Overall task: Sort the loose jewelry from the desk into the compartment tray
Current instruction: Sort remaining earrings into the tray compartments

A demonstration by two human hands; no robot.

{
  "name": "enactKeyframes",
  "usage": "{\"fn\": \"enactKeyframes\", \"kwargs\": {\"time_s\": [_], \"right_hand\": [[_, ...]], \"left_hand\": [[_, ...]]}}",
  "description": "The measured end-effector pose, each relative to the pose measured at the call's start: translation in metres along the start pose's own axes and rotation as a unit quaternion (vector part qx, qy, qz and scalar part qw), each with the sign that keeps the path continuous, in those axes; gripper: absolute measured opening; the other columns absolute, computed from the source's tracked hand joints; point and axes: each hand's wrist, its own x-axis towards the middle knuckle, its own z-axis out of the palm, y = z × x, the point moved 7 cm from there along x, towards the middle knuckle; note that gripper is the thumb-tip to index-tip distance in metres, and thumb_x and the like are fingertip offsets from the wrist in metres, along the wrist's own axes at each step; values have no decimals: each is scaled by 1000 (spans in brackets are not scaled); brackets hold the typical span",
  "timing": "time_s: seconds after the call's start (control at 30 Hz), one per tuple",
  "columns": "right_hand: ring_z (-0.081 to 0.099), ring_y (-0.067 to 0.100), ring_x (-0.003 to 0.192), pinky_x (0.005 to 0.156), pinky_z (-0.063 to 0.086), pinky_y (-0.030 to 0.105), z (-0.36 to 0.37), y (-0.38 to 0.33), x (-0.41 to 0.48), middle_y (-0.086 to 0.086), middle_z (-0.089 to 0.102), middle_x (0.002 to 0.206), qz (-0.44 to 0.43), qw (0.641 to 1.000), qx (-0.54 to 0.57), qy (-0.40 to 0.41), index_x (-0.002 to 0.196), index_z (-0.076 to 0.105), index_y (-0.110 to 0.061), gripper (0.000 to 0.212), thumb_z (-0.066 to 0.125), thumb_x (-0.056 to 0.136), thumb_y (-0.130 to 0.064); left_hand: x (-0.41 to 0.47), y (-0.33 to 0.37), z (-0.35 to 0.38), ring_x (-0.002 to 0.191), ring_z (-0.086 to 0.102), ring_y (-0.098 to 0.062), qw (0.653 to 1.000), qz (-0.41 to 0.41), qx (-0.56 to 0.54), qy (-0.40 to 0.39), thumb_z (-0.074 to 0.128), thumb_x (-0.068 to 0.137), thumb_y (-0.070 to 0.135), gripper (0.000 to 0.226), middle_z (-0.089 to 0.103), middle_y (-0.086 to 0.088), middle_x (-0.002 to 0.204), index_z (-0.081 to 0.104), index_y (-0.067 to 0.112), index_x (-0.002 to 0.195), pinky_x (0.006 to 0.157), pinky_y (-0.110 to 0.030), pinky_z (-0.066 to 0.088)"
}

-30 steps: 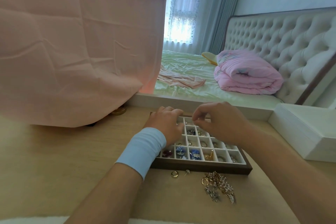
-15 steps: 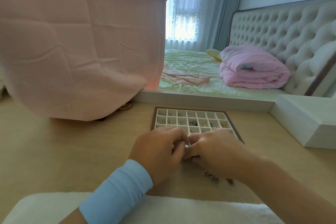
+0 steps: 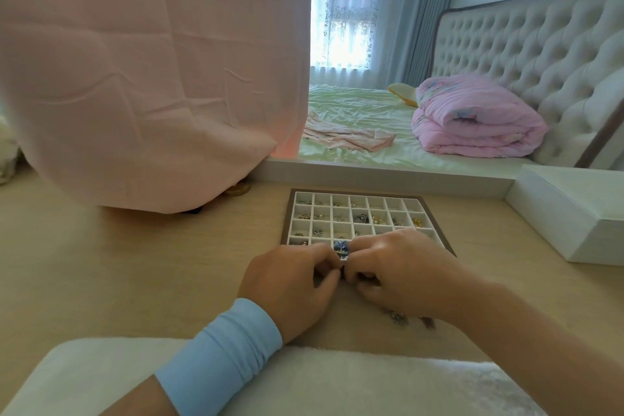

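Curling together, hands (image 3: 290,284) (image 3: 401,273) cover tray's (image 3: 358,190) near edge.

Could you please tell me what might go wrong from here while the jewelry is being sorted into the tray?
The left hand and right hand meet with curled fingers at the near edge of the white-lined, brown-framed compartment tray. Whatever they work on is hidden, and a small piece might drop into a wrong compartment. The right wrist hangs just above the loose silver-toned jewelry on the pale wooden desk and could sweep it aside.
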Motion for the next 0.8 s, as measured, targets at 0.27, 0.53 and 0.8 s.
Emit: {"fn": "enactKeyframes", "kwargs": {"time_s": [0.27, 0.53, 0.8], "right_hand": [[44, 4, 52, 52, 37, 16, -21, 27, -4, -14, 66, 68, 142, 915, 348, 147, 80, 78, -26, 13, 86, 80, -17], [48, 30, 53, 50, 41, 34, -32, 33, 2, -12, 72, 77, 152, 898, 380, 160, 85, 79, -30, 12, 83, 82, -19], [49, 11, 47, 49, 42, 24, -35, 46, -2, -16, 68, 61, 192, 912, 324, 165, 84, 77, -35, 14, 76, 88, -22]], "left_hand": [[4, -3, -1, 63, 60, 9, 904, -129, -408, 1, 61, 94, 18, 17, 67, 23, 64, 73, 28, 101, 60, -5, 44], [10, -12, 12, 53, 46, -9, 796, -214, -565, -35, 64, 89, 24, 18, 60, -2, 69, 74, 20, 105, 45, -18, 40], [30, -5, 3, 52, 46, -9, 840, -175, -513, -3, 69, 87, 24, 7, 70, -7, 81, 73, 21, 92, 47, -20, 41]]}}
